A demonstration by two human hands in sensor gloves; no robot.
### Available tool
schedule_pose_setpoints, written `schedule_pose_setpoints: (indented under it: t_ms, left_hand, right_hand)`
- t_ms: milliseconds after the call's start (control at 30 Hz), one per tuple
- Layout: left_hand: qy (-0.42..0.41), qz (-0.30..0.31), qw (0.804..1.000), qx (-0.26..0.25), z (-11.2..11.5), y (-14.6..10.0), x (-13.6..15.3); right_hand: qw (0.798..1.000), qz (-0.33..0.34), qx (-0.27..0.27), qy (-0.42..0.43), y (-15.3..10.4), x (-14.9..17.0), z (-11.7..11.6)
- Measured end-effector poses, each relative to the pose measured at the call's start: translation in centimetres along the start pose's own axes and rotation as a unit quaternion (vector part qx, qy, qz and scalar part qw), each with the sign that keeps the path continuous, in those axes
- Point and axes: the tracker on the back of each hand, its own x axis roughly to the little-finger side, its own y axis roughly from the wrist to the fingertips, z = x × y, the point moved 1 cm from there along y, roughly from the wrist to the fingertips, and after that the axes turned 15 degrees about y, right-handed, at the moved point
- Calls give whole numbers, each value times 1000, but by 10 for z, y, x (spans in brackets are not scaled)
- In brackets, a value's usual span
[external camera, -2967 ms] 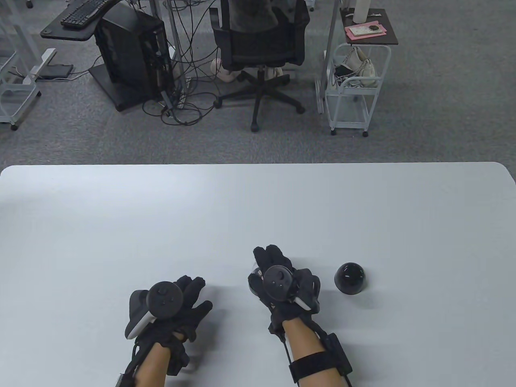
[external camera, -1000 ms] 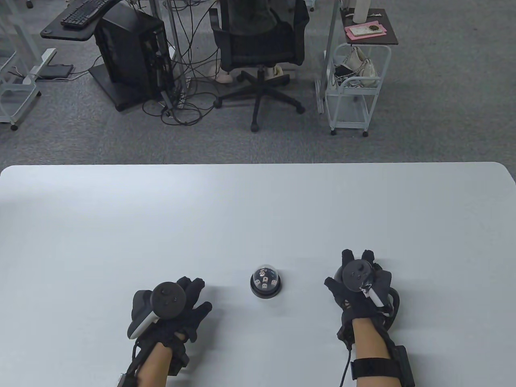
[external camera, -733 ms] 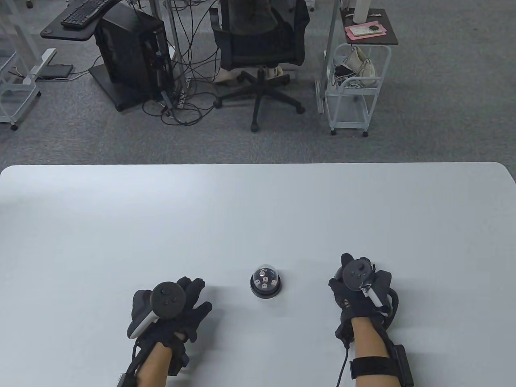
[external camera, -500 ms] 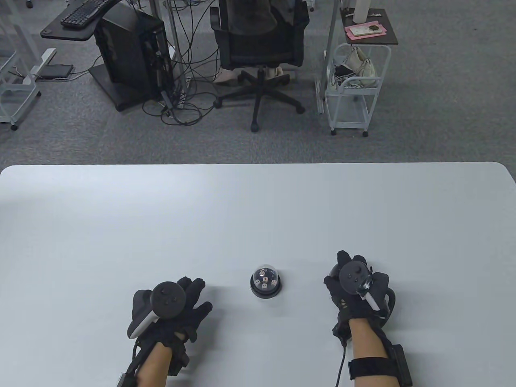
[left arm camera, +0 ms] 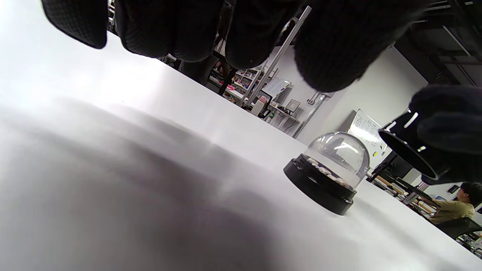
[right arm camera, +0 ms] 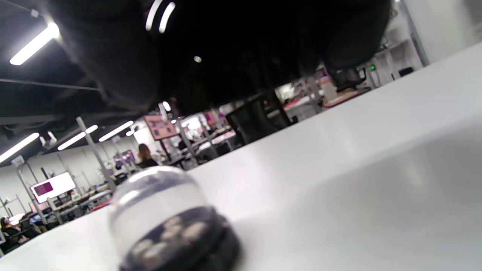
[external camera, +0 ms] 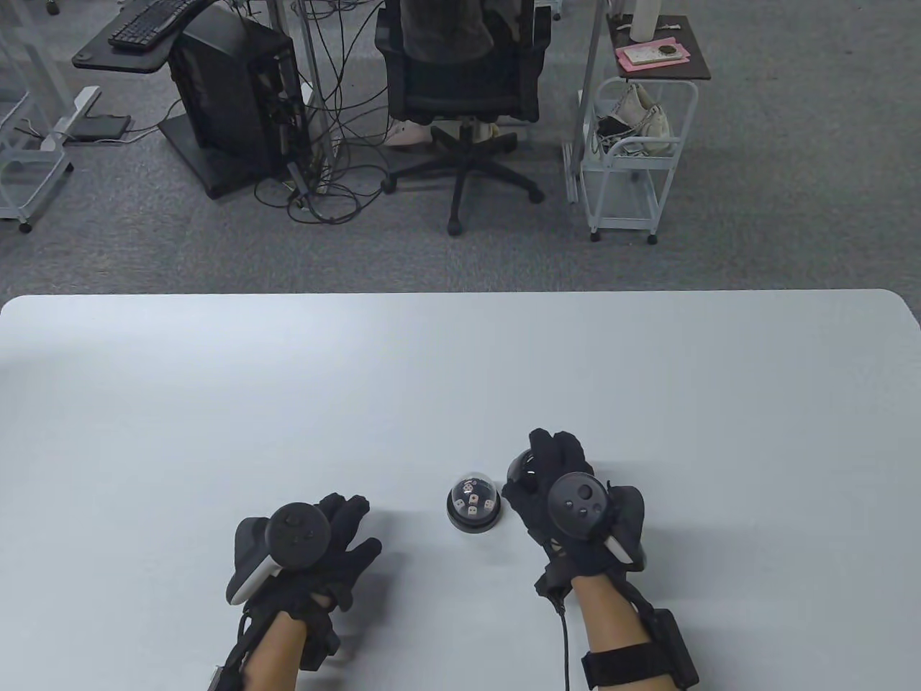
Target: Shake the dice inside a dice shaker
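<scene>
While the right hand (external camera: 568, 504) grips the black cup (external camera: 521, 466), lifted just right of the clear-domed dice shaker (external camera: 473, 505) on the table (external camera: 460, 374), it should centre it overhead and lower it level. Further left, the left hand (external camera: 302, 547) rests slack, holding nothing.

We see the dice shaker (external camera: 473, 504) standing on the white table (external camera: 460, 374), with open table on its far side. On its right, our right hand (external camera: 568, 497) holds the black cover (external camera: 522, 468) just beside it. Our left hand (external camera: 306, 543) lies apart to the left, leaving bare table between.
</scene>
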Motion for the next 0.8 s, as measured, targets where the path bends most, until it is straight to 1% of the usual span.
schedule_pose_setpoints:
  t_ms: [67,167,300,367,467,567,800]
  left_hand:
    - [-2,1,1000,-2,0,0,0]
    - [-4,0,1000,-3,0,0,1]
    - [-4,1,1000,-3,0,-1,1]
    - [-4,1,1000,-2,0,-1,1]
    - [0,-2,1000,0,1,0,1]
    - [1,-3,1000,1,1,-1,2]
    - [3,-6,1000,3,1,-1,2]
  right_hand:
    - [1000,5,8,18,2,-10,-8]
    - [999,6,2,40,4,-18,-22]
    - [999,19,-15,27,4,-20,-47]
    - [999,27,-30,8,3,-17,-55]
    - [999,21,-45,-19,4,-13,-60]
    - [998,11,-56,-6,5,-8,-65]
    - [996,-7,-89,-23,7,-2,-76]
